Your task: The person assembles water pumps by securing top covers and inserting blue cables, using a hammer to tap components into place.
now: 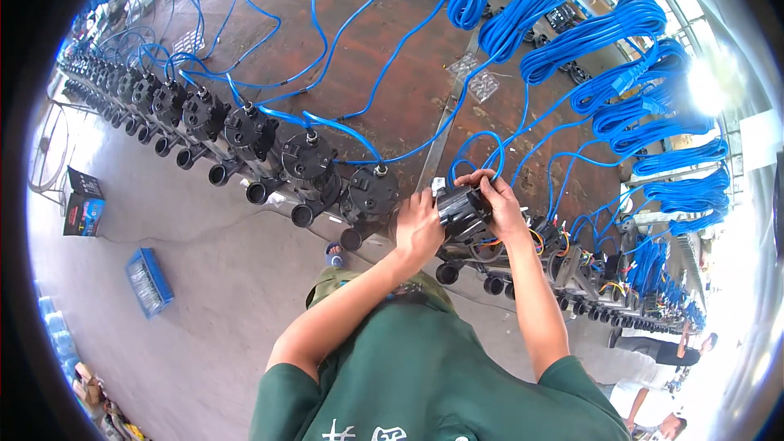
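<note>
Between my hands is a black cylindrical pump-like housing (464,211), tilted on its side above the row of units at the table's edge. My left hand (419,224) is closed around its left side. The fingers of my right hand (498,200) curl over its right end, where a looped blue cable (482,140) runs close by. Coloured wires (535,238) show below and to the right of the housing. Just left of my left hand stands a capped black pump unit (371,196) with a blue cable leaving its top. My fingers hide parts of the housing.
More black pump units (249,126) line the edge to the left; units with exposed wires (563,249) continue right. Coiled blue cables (600,33) lie across the brown tabletop (376,57). A blue crate (149,282) and a box (83,202) stand on the floor. Other people (661,351) are at lower right.
</note>
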Demonstrator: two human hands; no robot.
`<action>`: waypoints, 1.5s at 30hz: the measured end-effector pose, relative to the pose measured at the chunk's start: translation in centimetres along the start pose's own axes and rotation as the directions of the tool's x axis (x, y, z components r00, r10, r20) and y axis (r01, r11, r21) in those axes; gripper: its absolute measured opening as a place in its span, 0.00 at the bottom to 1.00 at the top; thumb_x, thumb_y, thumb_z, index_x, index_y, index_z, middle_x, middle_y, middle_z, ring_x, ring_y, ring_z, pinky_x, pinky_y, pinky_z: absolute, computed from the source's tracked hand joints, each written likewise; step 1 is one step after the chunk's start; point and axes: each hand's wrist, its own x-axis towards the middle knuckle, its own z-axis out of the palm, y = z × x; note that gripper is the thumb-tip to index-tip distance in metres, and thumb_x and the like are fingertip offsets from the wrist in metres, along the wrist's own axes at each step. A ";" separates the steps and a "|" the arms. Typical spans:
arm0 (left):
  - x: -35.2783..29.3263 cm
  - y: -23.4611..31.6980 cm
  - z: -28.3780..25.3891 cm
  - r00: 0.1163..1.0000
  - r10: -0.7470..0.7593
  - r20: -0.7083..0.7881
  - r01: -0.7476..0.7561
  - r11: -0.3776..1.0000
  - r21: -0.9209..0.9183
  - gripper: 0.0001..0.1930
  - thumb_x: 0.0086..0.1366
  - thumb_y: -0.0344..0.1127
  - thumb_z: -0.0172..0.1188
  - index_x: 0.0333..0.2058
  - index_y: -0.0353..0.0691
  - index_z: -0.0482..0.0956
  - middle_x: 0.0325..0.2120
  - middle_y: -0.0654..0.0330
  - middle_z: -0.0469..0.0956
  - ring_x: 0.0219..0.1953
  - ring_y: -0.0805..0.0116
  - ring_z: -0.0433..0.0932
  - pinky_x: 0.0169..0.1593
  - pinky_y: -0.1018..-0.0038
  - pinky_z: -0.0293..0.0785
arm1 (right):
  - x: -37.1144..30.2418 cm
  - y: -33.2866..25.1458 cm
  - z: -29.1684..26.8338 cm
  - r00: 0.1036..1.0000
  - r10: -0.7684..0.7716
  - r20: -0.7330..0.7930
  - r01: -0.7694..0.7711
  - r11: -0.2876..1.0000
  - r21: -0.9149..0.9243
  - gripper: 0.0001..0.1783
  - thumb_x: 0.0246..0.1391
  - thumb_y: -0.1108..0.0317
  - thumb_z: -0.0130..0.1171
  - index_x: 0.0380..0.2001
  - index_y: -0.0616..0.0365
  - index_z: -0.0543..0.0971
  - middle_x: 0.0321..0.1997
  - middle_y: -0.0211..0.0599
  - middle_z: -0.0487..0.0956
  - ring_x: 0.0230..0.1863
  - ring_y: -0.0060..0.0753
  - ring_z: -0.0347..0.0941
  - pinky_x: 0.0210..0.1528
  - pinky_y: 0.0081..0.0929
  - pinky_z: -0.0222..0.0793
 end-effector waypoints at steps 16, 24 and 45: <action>-3.4 -1.2 -1.6 0.999 -0.018 0.040 0.031 0.931 -0.363 0.49 0.60 0.46 0.70 0.69 0.18 0.56 0.73 0.29 0.51 0.74 0.30 0.54 0.75 0.50 0.53 | -0.3 3.5 0.3 0.961 -0.182 -0.209 0.102 0.933 -0.344 0.15 0.77 0.59 0.49 0.44 0.61 0.77 0.45 0.45 0.85 0.48 0.33 0.81 0.54 0.32 0.76; -4.4 -3.8 -2.9 0.985 -0.108 0.137 0.175 0.588 -0.790 0.26 0.74 0.44 0.58 0.66 0.39 0.74 0.68 0.33 0.64 0.71 0.38 0.64 0.72 0.53 0.59 | -0.7 2.8 0.3 0.970 -0.165 -0.180 0.100 0.941 -0.323 0.15 0.77 0.59 0.50 0.44 0.60 0.78 0.45 0.44 0.86 0.45 0.29 0.81 0.52 0.28 0.75; -3.7 -3.7 0.2 0.970 -0.206 0.133 0.217 0.470 -0.855 0.23 0.57 0.37 0.76 0.52 0.40 0.87 0.66 0.51 0.71 0.64 0.56 0.74 0.64 0.61 0.72 | 0.2 2.6 0.0 0.976 -0.162 -0.148 0.116 0.952 -0.282 0.14 0.77 0.61 0.49 0.44 0.61 0.78 0.45 0.44 0.86 0.45 0.28 0.81 0.51 0.28 0.76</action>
